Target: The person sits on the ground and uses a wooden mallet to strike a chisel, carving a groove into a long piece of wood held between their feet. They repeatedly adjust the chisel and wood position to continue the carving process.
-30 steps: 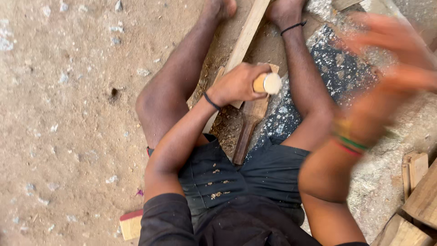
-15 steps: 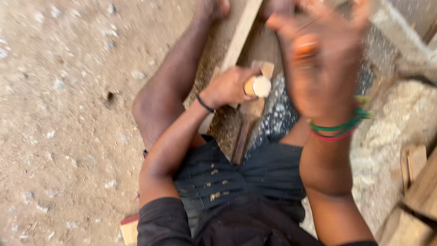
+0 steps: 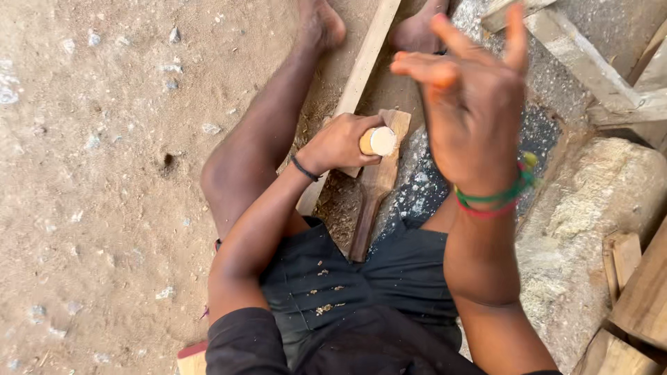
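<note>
Head view: sandy ground (image 3: 104,173), wood shavings (image 3: 340,208).

A: Floor?
B: Bare sandy ground (image 3: 104,173), tan, dotted with small pale stones and one dark hole (image 3: 167,161).
A: Right side?
B: Rough pale stone block (image 3: 590,208) dusted with sawdust, wooden offcuts (image 3: 625,257) beside it, crossed timber battens (image 3: 583,62) at top right, a long plank (image 3: 365,59) lying on the dirt.
A: Light?
B: Daylight, even, outdoors by the look. No walls in view.
</note>
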